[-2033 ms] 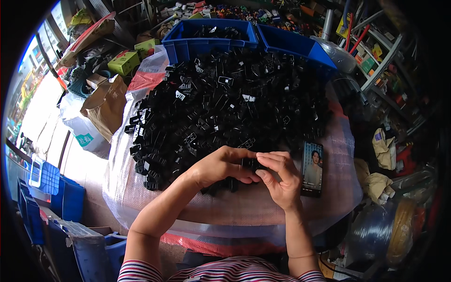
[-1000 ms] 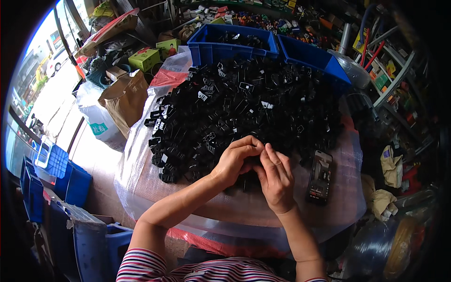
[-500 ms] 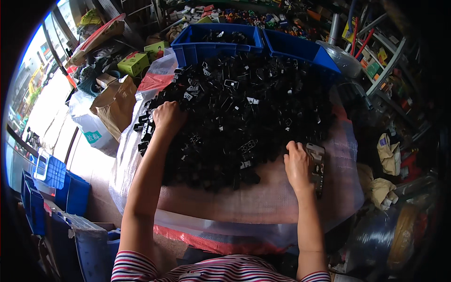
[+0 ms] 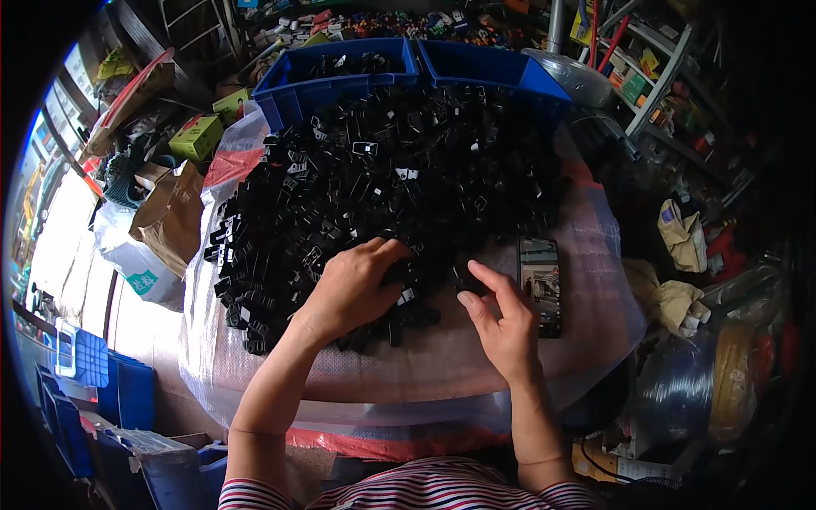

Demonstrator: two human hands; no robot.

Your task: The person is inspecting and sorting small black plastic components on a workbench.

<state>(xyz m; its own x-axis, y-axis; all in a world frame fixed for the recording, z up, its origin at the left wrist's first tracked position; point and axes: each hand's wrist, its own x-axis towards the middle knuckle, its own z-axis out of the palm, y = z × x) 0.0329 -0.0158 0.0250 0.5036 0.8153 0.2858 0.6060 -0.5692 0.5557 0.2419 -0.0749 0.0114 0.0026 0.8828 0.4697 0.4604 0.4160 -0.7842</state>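
Note:
A large heap of small black plastic parts (image 4: 340, 195) covers the middle of the table. My left hand (image 4: 357, 285) is over the heap's near side, its fingers curled down and closed; what they hold, if anything, is hidden. To its right, at the heap's near right edge, my right hand (image 4: 503, 321) has thumb and index finger bent toward each other. A dark piece, seemingly one of the black plastic parts, shows between those fingertips, though its outline blends into the heap. Beside the right hand lies a phone (image 4: 541, 285) with its screen lit.
Two blue bins (image 4: 340, 83) (image 4: 493, 72) stand behind the heap, the left one with black parts inside. Pale woven sheeting (image 4: 586, 255) covers the table. Bags (image 4: 170, 217) stand at the left, and a metal shelf (image 4: 659, 81) at the right.
My left hand has come from the heap's left side toward its near middle. My right hand has moved left, away from the phone. The whole view has shifted.

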